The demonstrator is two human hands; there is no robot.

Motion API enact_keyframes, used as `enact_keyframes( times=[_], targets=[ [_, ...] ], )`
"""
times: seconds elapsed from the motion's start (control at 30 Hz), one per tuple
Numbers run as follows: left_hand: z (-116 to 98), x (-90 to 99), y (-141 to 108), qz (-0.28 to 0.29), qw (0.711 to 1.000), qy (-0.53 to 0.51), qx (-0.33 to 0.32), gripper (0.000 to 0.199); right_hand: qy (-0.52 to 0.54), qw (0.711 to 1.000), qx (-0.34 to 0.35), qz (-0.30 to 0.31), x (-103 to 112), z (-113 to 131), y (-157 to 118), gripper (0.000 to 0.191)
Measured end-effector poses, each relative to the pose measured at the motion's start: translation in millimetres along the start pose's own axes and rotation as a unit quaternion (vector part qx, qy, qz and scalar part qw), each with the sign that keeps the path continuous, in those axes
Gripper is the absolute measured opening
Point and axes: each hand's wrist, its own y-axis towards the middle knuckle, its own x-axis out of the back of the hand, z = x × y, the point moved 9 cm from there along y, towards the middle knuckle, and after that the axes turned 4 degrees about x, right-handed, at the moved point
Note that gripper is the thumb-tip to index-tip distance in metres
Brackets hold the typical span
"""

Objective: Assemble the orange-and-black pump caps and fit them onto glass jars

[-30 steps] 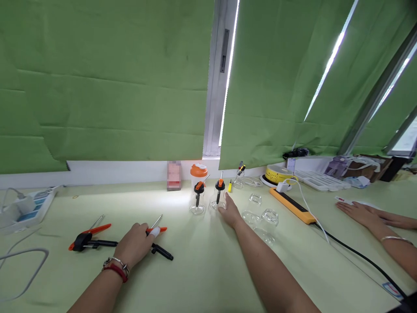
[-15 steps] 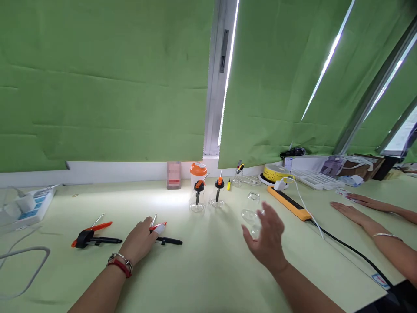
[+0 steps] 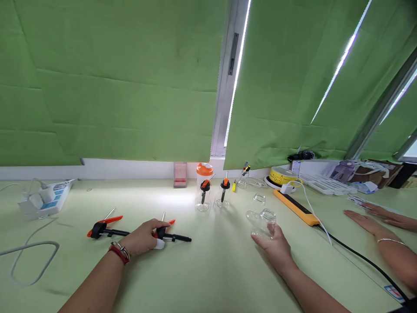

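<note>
My left hand (image 3: 147, 237) is closed around the black cap of a black-and-orange dispenser top (image 3: 162, 233) with a thin metal spout and a black tube, low over the table. A similar dispenser top (image 3: 99, 230) lies to its left. On the right, my right hand (image 3: 275, 250) has its thumb and fingers around a clear glass bottle (image 3: 267, 216) standing on the table. Another clear glass bottle (image 3: 259, 198) is just behind it. Farther back stand two glass bottles fitted with such tops, a left one (image 3: 204, 195) and a right one (image 3: 224, 193).
An orange power strip (image 3: 295, 208) with a white plug and cable lies right of the bottles. Yellow tape roll (image 3: 282, 175), orange-lidded cup (image 3: 204, 168) and pink box (image 3: 180, 174) are along the wall. Another person's hands (image 3: 365, 221) rest at far right.
My right hand has gone from open above the glass to closed around a bottle. The left hand has shifted its grasp onto the dispenser top's cap. The view has turned slightly left.
</note>
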Motion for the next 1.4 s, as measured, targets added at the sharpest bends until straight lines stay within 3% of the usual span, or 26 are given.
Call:
enact_keyframes(
  times=[0.1, 0.23, 0.43, 0.6, 0.8, 0.93, 1.4],
  targets=[
    [3, -5.1, 3, 0.004, 0.999, -0.049, 0.013, 0.051, 0.022, 0.994, 0.097, 0.044, -17, 44, -17, 0.075],
    [6, -8.7, 9, -0.008, 0.996, -0.082, 0.024, 0.046, 0.045, 0.963, 0.234, 0.122, -60, 108, -36, 0.068],
    [9, -5.4, 19, -0.033, 0.986, -0.162, -0.022, 0.040, 0.057, 0.941, 0.305, 0.135, -115, 162, -29, 0.076],
    [17, -4.8, 26, -0.042, 0.969, -0.241, -0.023, 0.044, 0.110, 0.951, 0.259, 0.128, -108, 154, -20, 0.072],
    [14, -6.7, 26, -0.042, 0.957, -0.285, -0.031, 0.050, 0.133, 0.943, 0.213, 0.217, -85, 147, -15, 0.068],
    [8, -10.0, 23, -0.040, 0.957, -0.284, -0.034, 0.052, 0.141, 0.933, 0.188, 0.271, -84, 147, -13, 0.070],
    [-12, -39.4, 20, 0.020, 0.966, -0.252, -0.050, 0.059, 0.145, 0.895, 0.226, 0.356, -88, 168, -45, 0.076]
  ],
)
